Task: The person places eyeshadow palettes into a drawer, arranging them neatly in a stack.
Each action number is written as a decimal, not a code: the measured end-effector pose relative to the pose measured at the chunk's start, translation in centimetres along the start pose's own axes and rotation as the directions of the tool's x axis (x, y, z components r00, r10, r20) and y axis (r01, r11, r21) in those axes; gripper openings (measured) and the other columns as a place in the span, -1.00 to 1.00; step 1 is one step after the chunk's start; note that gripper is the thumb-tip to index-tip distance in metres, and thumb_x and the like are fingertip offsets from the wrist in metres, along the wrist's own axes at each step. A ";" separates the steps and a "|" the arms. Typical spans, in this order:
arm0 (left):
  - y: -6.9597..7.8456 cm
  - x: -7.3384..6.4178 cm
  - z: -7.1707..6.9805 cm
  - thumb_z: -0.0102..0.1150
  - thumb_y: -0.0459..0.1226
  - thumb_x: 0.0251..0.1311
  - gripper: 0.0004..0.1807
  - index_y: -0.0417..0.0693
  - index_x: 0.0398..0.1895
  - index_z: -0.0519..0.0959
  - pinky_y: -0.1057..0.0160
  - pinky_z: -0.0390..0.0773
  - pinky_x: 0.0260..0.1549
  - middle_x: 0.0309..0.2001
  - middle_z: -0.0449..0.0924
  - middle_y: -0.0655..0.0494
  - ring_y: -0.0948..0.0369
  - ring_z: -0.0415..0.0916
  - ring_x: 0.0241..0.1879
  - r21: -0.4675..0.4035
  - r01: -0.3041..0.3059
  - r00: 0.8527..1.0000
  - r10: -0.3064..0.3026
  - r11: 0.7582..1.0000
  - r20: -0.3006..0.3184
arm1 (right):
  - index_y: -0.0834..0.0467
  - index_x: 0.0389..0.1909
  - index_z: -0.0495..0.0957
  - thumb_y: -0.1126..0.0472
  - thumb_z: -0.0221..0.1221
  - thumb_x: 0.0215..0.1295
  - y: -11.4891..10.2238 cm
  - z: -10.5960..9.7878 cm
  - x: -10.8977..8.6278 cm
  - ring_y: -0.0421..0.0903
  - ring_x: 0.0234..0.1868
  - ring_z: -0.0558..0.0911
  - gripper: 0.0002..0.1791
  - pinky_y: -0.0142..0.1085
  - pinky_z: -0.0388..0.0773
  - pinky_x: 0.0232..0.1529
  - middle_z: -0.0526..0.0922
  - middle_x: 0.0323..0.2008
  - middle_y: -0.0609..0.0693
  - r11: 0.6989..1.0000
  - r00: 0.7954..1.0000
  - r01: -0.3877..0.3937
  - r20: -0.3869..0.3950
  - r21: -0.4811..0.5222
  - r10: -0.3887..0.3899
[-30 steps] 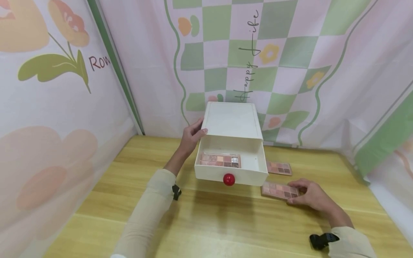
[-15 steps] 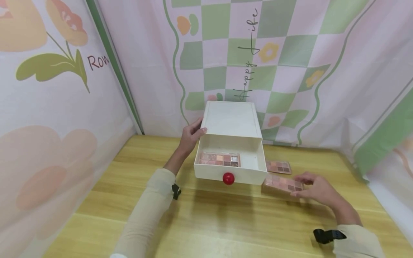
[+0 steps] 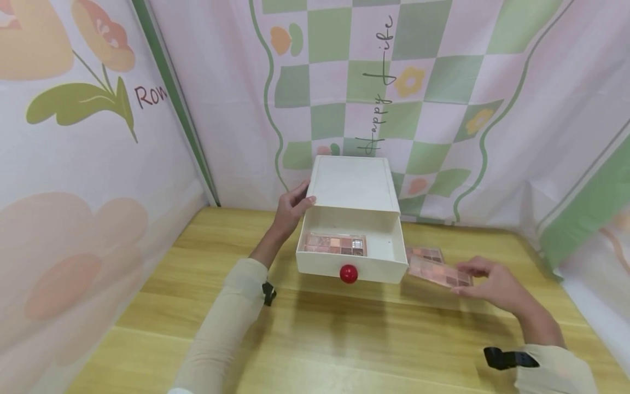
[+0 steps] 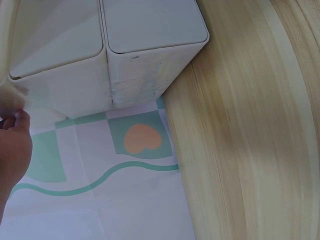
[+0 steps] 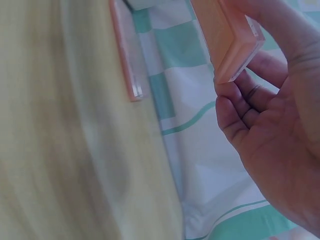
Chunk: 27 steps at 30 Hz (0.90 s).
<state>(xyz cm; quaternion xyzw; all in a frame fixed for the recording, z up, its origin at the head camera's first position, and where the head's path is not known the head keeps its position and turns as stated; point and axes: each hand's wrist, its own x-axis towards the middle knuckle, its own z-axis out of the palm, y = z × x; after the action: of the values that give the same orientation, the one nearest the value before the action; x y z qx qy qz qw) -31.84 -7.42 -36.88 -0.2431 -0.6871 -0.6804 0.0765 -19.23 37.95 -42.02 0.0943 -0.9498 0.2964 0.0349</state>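
Observation:
In the head view a white drawer box (image 3: pixel 351 183) has its drawer (image 3: pixel 322 264), with a round red knob (image 3: pixel 348 274), pulled out. Inside lies an eyeshadow palette (image 3: pixel 336 244), on the left. My left hand (image 3: pixel 290 210) holds the box at its left side, thumb at the top edge; in the left wrist view part of that hand (image 4: pixel 15 155) shows. My right hand (image 3: pixel 497 284) pinches another eyeshadow palette (image 3: pixel 438 272) by its right end, raised and tilted above the table. The right wrist view shows this palette (image 5: pixel 227 42) between thumb and fingers.
A third palette (image 3: pixel 429 253) lies on the wooden table (image 3: pixel 315 345) right of the drawer, partly covered by the held one. The left wrist view shows two stacked white sections (image 4: pixel 150 75) of the box. A checkered cloth (image 3: pixel 364 82) hangs behind.
My right hand has lifted the palette off the table and moved it a little rightward and away from me. My left hand and the drawer have stayed in place.

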 end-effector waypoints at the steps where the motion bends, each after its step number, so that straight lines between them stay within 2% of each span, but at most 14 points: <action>1: 0.0 0.0 0.0 0.05 -0.23 0.32 -0.27 -0.32 0.52 0.18 0.13 0.44 0.46 0.55 0.20 -0.23 -0.09 0.29 0.51 -0.002 0.000 1.000 0.000 1.000 0.000 | 0.25 0.08 0.66 0.05 0.58 -0.07 -0.2 -0.2 0.0 -0.58 -0.18 0.41 -0.34 -0.44 0.54 -0.18 0.71 -0.05 0.16 1.000 1.000 0.003 -0.002 -0.002 -0.003; 11: 0.1 0.0 0.0 0.04 -0.32 0.38 -0.34 -0.32 0.51 0.19 0.07 0.41 0.47 0.54 0.20 -0.25 -0.13 0.28 0.51 -0.022 -0.010 1.000 0.010 1.000 0.008 | 0.26 0.13 0.63 0.06 0.56 -0.02 -2.2 -1.8 0.0 -0.57 -0.17 0.39 -0.33 -0.51 0.48 -0.23 0.65 -0.05 0.13 1.000 1.000 0.027 -0.010 -0.005 -0.027; 16: 0.0 0.1 0.0 0.03 -0.33 0.39 -0.34 -0.32 0.52 0.17 0.06 0.39 0.48 0.55 0.17 -0.25 -0.14 0.27 0.51 -0.021 -0.004 1.000 0.004 1.000 0.012 | 0.22 0.07 0.66 0.11 0.56 -0.03 -2.8 -2.5 0.1 -0.56 -0.17 0.41 -0.40 -0.53 0.47 -0.25 0.64 -0.16 -0.09 0.998 0.998 0.055 -0.029 0.012 -0.054; 22: 0.0 0.0 0.0 0.05 -0.31 0.37 -0.33 -0.31 0.51 0.20 0.06 0.44 0.45 0.54 0.21 -0.25 -0.13 0.31 0.49 -0.003 -0.001 1.000 0.001 1.000 -0.002 | 0.24 0.05 0.67 0.18 0.58 -0.07 -3.0 -3.5 0.5 -0.65 -0.15 0.42 -0.41 -0.61 0.47 -0.25 0.60 -0.24 -0.39 0.995 0.993 0.096 -0.066 0.029 -0.094; 27: 0.0 0.0 0.1 0.05 -0.29 0.35 -0.32 -0.32 0.51 0.21 0.07 0.44 0.46 0.53 0.22 -0.26 -0.12 0.31 0.49 0.004 -0.005 1.000 0.006 1.000 -0.007 | 0.25 0.01 0.68 0.25 0.60 -0.15 -3.6 -4.3 0.7 -0.59 -0.18 0.48 -0.40 -0.69 0.43 -0.21 0.61 -0.25 -0.47 0.984 0.980 0.175 -0.107 0.034 -0.170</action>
<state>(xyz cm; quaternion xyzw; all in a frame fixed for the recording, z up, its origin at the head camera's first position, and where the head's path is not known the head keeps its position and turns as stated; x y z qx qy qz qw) -31.88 -7.35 -36.89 -0.2425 -0.6874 -0.6798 0.0812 -19.15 37.45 -36.38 0.1614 -0.9283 0.3170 0.1079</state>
